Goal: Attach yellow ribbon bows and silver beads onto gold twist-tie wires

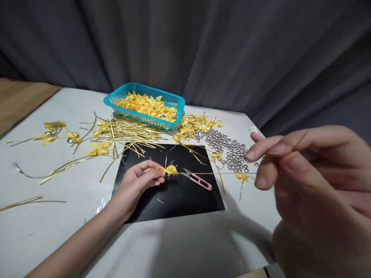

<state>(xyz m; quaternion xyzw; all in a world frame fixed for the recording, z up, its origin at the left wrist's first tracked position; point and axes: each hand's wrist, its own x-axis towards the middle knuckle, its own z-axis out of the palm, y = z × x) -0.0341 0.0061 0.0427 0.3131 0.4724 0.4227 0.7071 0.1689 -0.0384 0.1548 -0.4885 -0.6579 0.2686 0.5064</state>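
My left hand [145, 175] pinches a small yellow ribbon bow [171, 170] above the black mat [139, 206]. From the bow a thin thread [220, 173] runs taut to the right, towards my right hand [307, 181], which is raised close to the camera. Its thumb and fingers are closed, and a fine needle-like tip [303, 137] sticks out above them. Another thin gold strand [166, 156] rises from the bow. Behind the thread, pink thread snips [199, 181] lie on the mat, their blades pointing to the upper left.
A blue basket [107, 101] full of yellow ribbon bows stands at the back. Before it lies a pile of gold twist ties [133, 129]. Silver bells [228, 148] spread to the right, beside finished-looking bows [191, 125]. More bows [98, 148] with gold ties lie left on the white table [72, 197].
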